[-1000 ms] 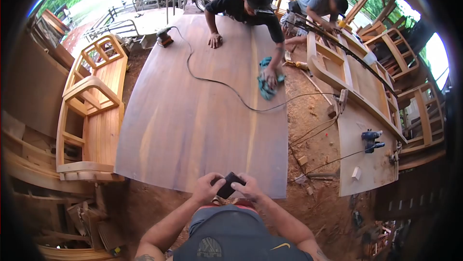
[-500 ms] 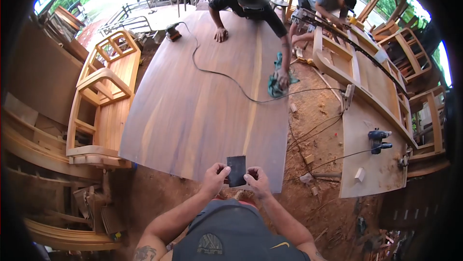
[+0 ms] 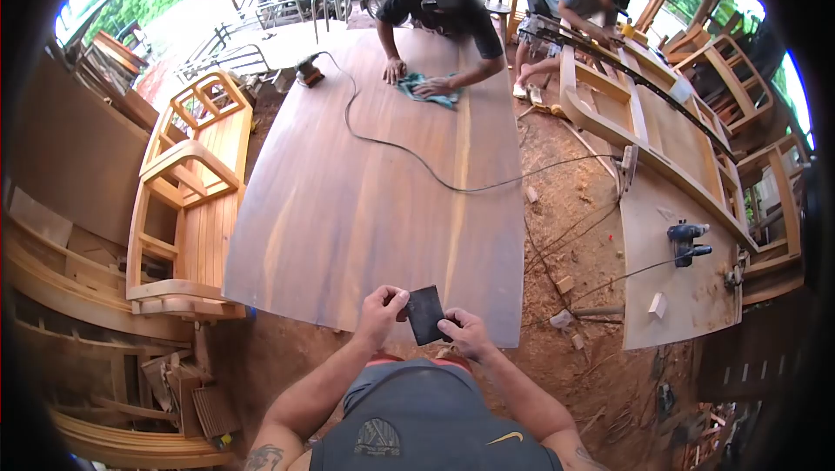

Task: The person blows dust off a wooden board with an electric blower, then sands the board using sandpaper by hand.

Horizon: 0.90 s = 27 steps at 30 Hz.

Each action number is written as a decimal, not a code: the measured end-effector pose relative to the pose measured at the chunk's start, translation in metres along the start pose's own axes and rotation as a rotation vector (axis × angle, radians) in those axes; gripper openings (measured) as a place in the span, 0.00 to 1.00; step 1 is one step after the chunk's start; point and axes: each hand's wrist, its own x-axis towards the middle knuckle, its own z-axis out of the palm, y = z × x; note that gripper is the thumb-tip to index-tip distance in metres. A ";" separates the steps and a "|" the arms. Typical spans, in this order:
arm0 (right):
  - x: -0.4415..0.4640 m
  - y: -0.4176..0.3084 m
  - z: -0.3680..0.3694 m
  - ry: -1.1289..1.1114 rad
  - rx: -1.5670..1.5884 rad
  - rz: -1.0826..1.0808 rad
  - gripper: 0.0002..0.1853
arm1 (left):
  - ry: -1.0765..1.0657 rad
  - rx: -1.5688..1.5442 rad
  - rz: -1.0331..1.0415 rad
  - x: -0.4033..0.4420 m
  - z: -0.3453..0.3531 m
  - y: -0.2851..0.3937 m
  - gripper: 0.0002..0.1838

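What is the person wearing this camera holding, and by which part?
A flat black piece: the left grip pinches its left edge, the right grip its right edge, lower down.

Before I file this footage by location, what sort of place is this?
Probably a woodworking shop: a corded power tool sits on a wooden panel, with a slatted bench on one side and a wooden frame on the other.

A yellow Nike swoosh (image 3: 505, 438) stands on the camera wearer's dark grey top (image 3: 435, 410), near the bottom edge of the head view. On the same top, further left in the view, sits a round-topped emblem (image 3: 377, 438) (what looks like lettering along its base is too small to read). No words or numbers are legible.
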 end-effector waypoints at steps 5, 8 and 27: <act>0.026 -0.012 0.053 0.049 -0.020 -0.017 0.10 | 0.050 0.104 0.148 0.030 -0.046 -0.001 0.09; 0.052 -0.017 0.092 0.059 -0.027 -0.052 0.10 | 0.130 0.136 0.198 0.044 -0.084 0.008 0.09; 0.110 -0.020 0.196 0.188 -0.041 -0.094 0.10 | -0.050 -0.023 0.164 0.092 -0.191 0.020 0.12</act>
